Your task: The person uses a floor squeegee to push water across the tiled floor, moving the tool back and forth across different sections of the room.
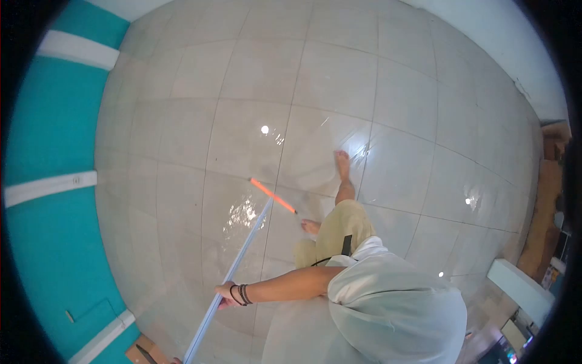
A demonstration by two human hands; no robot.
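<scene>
A floor squeegee with an orange head and a long, pale metallic pole slants across the lower middle of the head view. Its head lies on the wet tiles just ahead of my feet. My right hand, with dark bands at the wrist, is wrapped round the pole partway along it. At the bottom edge only a sliver of my left hand shows, against the pole's upper part; most of that hand is cut off by the frame.
Water glistens on the tiled floor. My bare foot is planted to the right of the squeegee head. A teal wall with white posts runs along the left. Cardboard boxes stand at bottom left, with clutter and a white ledge at right.
</scene>
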